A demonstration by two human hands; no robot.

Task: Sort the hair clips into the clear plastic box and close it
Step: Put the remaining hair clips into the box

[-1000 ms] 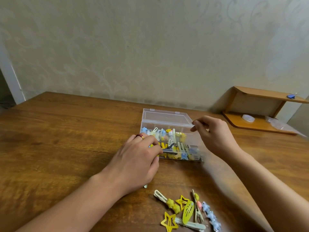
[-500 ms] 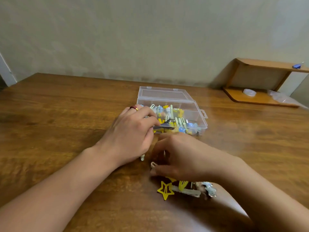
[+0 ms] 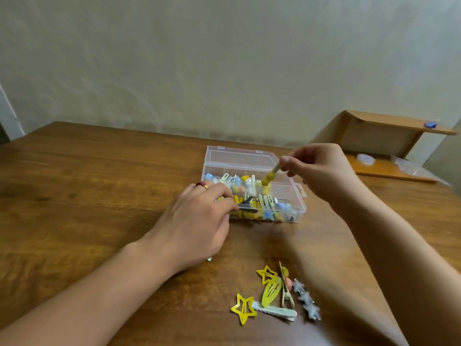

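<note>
right hand (image 3: 321,171) has risen from the pile (image 3: 277,293), fingers pinching a yellow clip (image 3: 270,174) over the box (image 3: 252,186); left hand (image 3: 199,221) at 9 o'clock grips a dark clip (image 3: 247,210); drop-in judged next.

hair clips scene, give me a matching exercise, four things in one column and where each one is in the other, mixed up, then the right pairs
Things
1. clip with yellow beads
2. dark clip
3. yellow star clip
4. small blue object

Places
A. lying on the table in the near pile
B. on top of the wooden shelf at far right
C. pinched by the right hand above the clear plastic box
D. held by the left hand at the box's near left edge

Pairs: 1-C, 2-D, 3-A, 4-B
</note>
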